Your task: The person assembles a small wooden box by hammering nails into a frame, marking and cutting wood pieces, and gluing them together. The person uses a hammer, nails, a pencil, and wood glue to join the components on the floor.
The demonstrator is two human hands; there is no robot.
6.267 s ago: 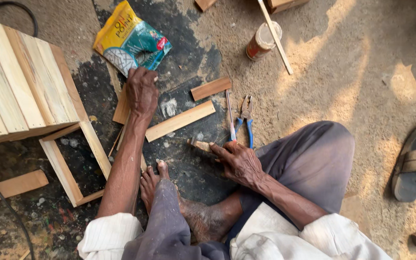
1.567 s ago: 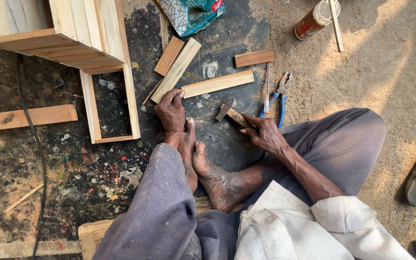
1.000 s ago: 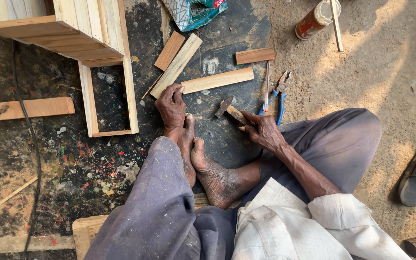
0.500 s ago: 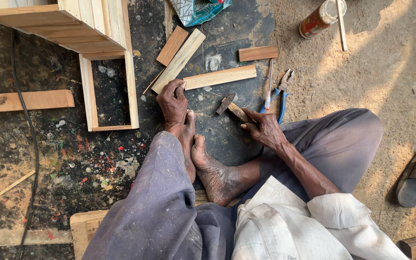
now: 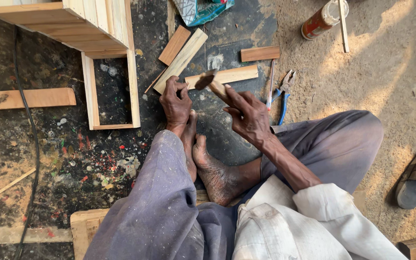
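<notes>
Seated on the floor (image 5: 34, 159), legs folded. The right hand (image 5: 249, 113) has come up off the ground since half a second ago: the hammer (image 5: 210, 82), then lying low near the floor, is now raised above the short strips of wood. Fingers closed around the wooden handle; the head is blurred, so it is in motion. Judged a swing in progress, likely a nailing stroke.

Hammer's long axis runs from the right hand up and to the left in the head view, head end pointing toward the left hand (image 5: 175, 101), handle end buried in the palm.

The left hand has not shifted. It sits fingertips down on the dark floor just below the long pale strip (image 5: 181, 60), fingers pinched together; what they pinch is too small to tell.

Nearby: a second pale strip (image 5: 227, 75) under the hammer, blue-handled pliers (image 5: 284, 91) to the right, an open wooden frame (image 5: 90, 91) well left.
</notes>
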